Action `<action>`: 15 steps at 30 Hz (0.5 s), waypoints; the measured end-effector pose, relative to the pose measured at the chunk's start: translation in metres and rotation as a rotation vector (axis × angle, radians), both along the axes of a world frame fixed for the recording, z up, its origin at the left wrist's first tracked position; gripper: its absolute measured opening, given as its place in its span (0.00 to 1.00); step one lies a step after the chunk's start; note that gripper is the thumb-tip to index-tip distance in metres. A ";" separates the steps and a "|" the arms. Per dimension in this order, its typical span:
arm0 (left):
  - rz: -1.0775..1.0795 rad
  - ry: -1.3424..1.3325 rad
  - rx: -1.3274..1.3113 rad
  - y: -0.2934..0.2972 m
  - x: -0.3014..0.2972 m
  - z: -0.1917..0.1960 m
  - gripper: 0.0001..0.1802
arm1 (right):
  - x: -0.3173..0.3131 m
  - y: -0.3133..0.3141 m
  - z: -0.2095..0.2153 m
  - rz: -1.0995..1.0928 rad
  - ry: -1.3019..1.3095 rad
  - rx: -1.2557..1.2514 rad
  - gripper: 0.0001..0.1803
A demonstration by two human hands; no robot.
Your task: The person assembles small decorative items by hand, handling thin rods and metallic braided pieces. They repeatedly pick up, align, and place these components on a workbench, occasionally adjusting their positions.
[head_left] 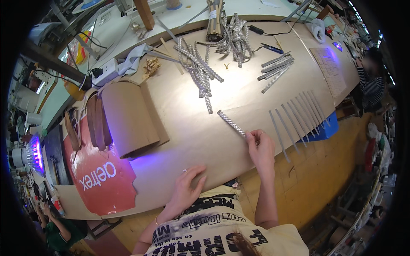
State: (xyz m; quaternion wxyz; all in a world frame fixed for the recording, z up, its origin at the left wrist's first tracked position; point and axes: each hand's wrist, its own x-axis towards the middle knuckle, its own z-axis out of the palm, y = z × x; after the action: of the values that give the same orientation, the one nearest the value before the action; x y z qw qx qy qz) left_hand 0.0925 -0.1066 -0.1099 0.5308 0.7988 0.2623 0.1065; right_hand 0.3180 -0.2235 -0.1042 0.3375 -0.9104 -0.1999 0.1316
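Observation:
Near the front edge of the brown-covered table [183, 141], my right hand [261, 149] pinches the near end of a short grey-and-white braided strip [231, 122]. The strip slants away to the left on the table. My left hand [188, 183] rests at the table edge, holding nothing, its fingers loosely stretched and the thumb apart. Beyond the strip lies a loose pile of longer braided strips [200, 76]. Several short braided pieces [276, 70] are gathered farther right. Close to my right hand, thin grey strips [294, 120] lie in a row along the table edge.
A curled brown board [128, 113] stands left, beside a red sheet [100, 183]. A lit lamp [36, 155] is at the far left. Dark tweezers-like tools [272, 48] and a cable [273, 34] lie at the back. A blue bin [328, 128] sits below the right edge. Other people are at both sides.

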 end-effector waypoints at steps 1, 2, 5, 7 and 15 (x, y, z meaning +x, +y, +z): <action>-0.017 -0.017 0.025 0.002 0.003 0.004 0.14 | 0.002 -0.002 0.003 -0.008 0.049 0.048 0.13; -0.014 -0.016 0.027 0.004 0.005 0.009 0.13 | 0.003 -0.004 0.005 -0.015 0.087 0.099 0.13; -0.030 -0.043 0.061 0.014 0.015 0.037 0.13 | 0.010 -0.004 0.012 -0.062 0.015 0.199 0.14; -0.050 -0.087 0.130 0.024 0.022 0.065 0.13 | 0.013 -0.002 0.016 -0.113 -0.053 0.230 0.15; -0.222 -0.452 0.573 0.036 0.047 0.193 0.12 | 0.026 0.008 0.020 -0.117 -0.211 0.258 0.11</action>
State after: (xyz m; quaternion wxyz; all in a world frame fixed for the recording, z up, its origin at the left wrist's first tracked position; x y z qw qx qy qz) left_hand 0.1391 -0.0702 0.0835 0.3385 0.8948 0.0102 0.2911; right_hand 0.3440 -0.2158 -0.0840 0.4358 -0.8783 -0.1961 -0.0116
